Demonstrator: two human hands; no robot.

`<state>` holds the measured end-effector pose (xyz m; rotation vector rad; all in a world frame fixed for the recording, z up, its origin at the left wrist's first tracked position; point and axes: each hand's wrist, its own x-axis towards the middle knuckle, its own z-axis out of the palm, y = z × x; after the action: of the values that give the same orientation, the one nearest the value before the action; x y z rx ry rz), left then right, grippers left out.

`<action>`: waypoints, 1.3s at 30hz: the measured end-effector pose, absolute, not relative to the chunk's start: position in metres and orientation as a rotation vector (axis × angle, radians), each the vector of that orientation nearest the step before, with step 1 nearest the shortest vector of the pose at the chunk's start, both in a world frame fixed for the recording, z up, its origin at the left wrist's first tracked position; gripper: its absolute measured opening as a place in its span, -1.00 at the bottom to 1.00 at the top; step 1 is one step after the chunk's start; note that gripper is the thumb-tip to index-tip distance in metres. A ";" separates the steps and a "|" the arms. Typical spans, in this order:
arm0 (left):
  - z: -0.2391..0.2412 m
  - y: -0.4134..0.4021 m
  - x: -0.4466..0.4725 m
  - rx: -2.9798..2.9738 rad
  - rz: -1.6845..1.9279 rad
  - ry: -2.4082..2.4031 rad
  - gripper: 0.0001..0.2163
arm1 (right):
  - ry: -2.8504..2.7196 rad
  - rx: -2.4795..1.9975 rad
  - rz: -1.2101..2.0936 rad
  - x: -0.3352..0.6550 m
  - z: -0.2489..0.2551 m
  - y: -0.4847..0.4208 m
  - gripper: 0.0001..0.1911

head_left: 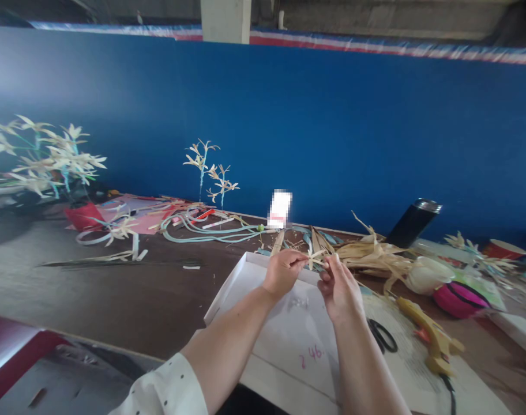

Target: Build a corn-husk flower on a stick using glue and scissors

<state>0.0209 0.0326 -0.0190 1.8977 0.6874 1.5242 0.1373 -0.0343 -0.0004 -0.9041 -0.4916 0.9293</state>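
Observation:
Between my two hands, above the far part of a white box lid point(241, 282), is a small pale flower point(312, 259) with narrow petals that look like dried husk. My left hand point(285, 270) pinches it from the left side. The fingers of my right hand point(341, 285) are closed on a petal at its right. Under my forearms the lid's bottom carries pink handwriting point(312, 354). Dried corn husks point(371, 256) lie just beyond my right hand. Black-handled scissors point(383, 335) rest beside my right forearm, partly hidden by it.
A yellow glue gun point(429, 334) with a cord lies at right, near a magenta pouch point(461, 300). A black thermos point(414, 222) tilts behind the husks. A lit phone point(280, 208) leans on the blue partition point(332, 127). Finished husk flowers point(51, 150) stand at left.

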 end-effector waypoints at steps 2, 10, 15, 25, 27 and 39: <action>-0.019 0.033 0.021 1.955 1.516 0.668 -0.91 | -0.489 -0.943 0.911 0.137 0.000 -0.035 -0.63; -0.017 0.031 0.021 2.067 1.440 0.571 -0.87 | -0.548 -0.954 0.921 0.134 0.004 -0.038 -0.67; -0.020 0.031 0.023 2.041 1.463 0.530 -0.87 | -0.469 -0.922 0.988 0.138 0.002 -0.037 -0.69; -0.015 0.025 0.022 1.993 1.446 0.499 -0.87 | -0.435 -0.793 1.283 0.147 0.001 -0.034 -0.72; -0.016 0.026 0.022 1.999 1.446 0.498 -0.87 | -0.411 -0.789 1.271 0.147 0.000 -0.034 -0.72; -0.018 0.026 0.021 2.025 1.197 0.474 -0.87 | -0.391 -0.886 1.116 0.143 0.007 -0.039 -0.64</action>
<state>0.0206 0.0263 -0.0182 2.0252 0.4742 1.1968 0.1429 -0.0391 0.0074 -0.8865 -0.3912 1.1156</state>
